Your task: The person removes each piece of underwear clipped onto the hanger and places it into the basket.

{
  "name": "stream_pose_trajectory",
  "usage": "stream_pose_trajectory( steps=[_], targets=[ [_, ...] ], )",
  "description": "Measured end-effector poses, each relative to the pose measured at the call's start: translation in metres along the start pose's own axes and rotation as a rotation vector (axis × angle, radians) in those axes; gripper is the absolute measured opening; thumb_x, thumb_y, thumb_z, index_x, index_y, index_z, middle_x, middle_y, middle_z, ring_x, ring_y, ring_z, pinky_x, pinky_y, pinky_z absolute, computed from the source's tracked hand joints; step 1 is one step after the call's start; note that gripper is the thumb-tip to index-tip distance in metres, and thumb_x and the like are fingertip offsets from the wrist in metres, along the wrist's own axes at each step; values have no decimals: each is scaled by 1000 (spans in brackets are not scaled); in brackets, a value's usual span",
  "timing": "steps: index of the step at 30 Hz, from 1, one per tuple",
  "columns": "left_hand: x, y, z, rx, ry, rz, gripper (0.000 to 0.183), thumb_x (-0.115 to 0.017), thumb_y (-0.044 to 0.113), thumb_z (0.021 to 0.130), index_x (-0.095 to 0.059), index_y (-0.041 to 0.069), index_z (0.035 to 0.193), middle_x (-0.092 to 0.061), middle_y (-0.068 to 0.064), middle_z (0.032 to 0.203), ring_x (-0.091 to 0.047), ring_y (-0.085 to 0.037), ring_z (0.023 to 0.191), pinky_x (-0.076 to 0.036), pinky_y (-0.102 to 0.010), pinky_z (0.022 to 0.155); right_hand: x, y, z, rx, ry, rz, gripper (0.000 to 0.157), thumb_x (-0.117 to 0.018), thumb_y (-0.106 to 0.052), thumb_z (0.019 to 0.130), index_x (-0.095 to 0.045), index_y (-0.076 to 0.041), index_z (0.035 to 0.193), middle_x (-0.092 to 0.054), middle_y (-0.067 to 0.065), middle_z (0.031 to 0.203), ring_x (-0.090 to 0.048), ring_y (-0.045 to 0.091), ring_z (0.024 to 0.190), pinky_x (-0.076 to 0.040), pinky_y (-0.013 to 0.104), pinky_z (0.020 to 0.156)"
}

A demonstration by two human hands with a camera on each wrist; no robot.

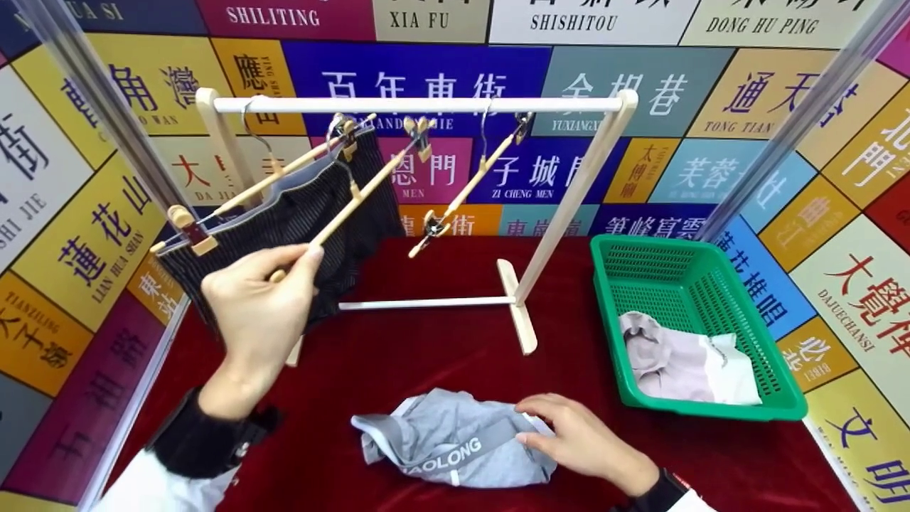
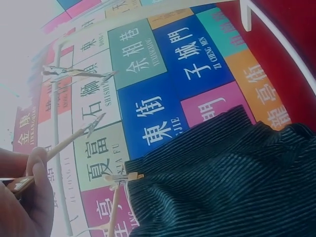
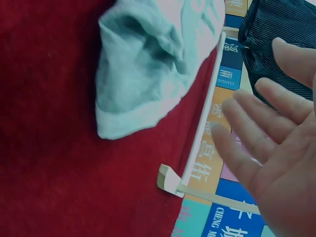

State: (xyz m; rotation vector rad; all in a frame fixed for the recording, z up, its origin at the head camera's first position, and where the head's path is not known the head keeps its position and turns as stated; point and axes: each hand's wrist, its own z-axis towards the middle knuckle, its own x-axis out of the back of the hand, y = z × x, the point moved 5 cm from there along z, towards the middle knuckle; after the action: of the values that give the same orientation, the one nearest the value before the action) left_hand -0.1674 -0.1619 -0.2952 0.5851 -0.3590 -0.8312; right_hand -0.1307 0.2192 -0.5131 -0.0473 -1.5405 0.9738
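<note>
Wooden hanger bar (image 1: 355, 201): the left hand (image 1: 259, 306) pinches its near end between thumb and curled fingertips (image 1: 313, 252), with the bar slanting up to the white rail (image 1: 419, 104) of the rack. This clip hanger is empty. Just to its left, a second hanger (image 1: 249, 190) carries dark striped shorts (image 1: 298, 220) clipped at both ends. A third, bare hanger (image 1: 469, 186) hangs further right on the rail.

The right hand (image 1: 583, 442) lies flat with straight, relaxed fingers on grey underwear (image 1: 448, 444), gripping nothing. The waistband reads "AOLONG". The garment rests on the red cloth (image 1: 426, 370) at front centre.

A green basket (image 1: 711, 405) at right holds a pale garment (image 1: 686, 366). Wall panels read "ZI CHENG MEN", "SHISHITOU" and "XIA FU".
</note>
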Motion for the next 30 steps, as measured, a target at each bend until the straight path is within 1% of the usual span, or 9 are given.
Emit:
stream_pose_trajectory(
  steps=[4,6,11,16,20,26,30],
  targets=[
    [-8,2,6,24,8,9,7,-87,1,81,-85,8,80,-76,-3,71,-59,5,51,-43,-8,51,-11,3,-1,-58,-45,11,42,-76,-35,97,-71,-6,126,-71,1,119,-67,19,106,-57,38,87],
    [-13,3,8,42,5,3,6,-87,3,82,-85,8,80,-76,-3,70,-58,4,51,-42,-9,51,-16,5,-1,-74,-57,26,41,-77,-33,97,-71,-5,126,-71,2,116,-68,19,103,-57,36,85],
    [-28,4,13,38,-33,-16,4,-84,3,86,-85,5,83,-75,-3,68,-58,1,50,-43,-11,50,-27,7,2,-79,-59,54,36,-78,-28,96,-72,-5,122,-71,2,112,-67,17,98,-58,34,83],
    [-38,5,17,33,-68,-31,4,-81,2,87,-84,2,84,-73,-2,66,-58,0,48,-43,-12,47,-35,10,5,-85,-57,64,36,-80,-26,94,-72,-3,121,-70,2,108,-67,16,93,-58,32,78],
    [-44,3,19,35,-80,-18,4,-81,2,87,-84,2,84,-73,-2,65,-56,-1,48,-42,-12,47,-40,14,5,-108,-67,67,38,-81,-23,94,-70,-2,123,-68,-1,105,-66,13,91,-57,31,76],
    [-50,-3,18,81,-95,-24,5,-80,2,88,-84,3,84,-71,-2,64,-55,-4,49,-41,-13,47,-45,17,5,-126,-68,96,41,-81,-18,93,-67,-2,128,-68,-1,103,-65,12,88,-55,30,74],
    [-53,-4,19,68,-106,-8,5,-81,3,88,-84,2,84,-71,-1,64,-55,-4,50,-40,-13,47,-47,17,7,-123,-78,139,42,-79,-13,93,-65,1,130,-67,0,102,-63,11,87,-54,29,73]
  ],
)
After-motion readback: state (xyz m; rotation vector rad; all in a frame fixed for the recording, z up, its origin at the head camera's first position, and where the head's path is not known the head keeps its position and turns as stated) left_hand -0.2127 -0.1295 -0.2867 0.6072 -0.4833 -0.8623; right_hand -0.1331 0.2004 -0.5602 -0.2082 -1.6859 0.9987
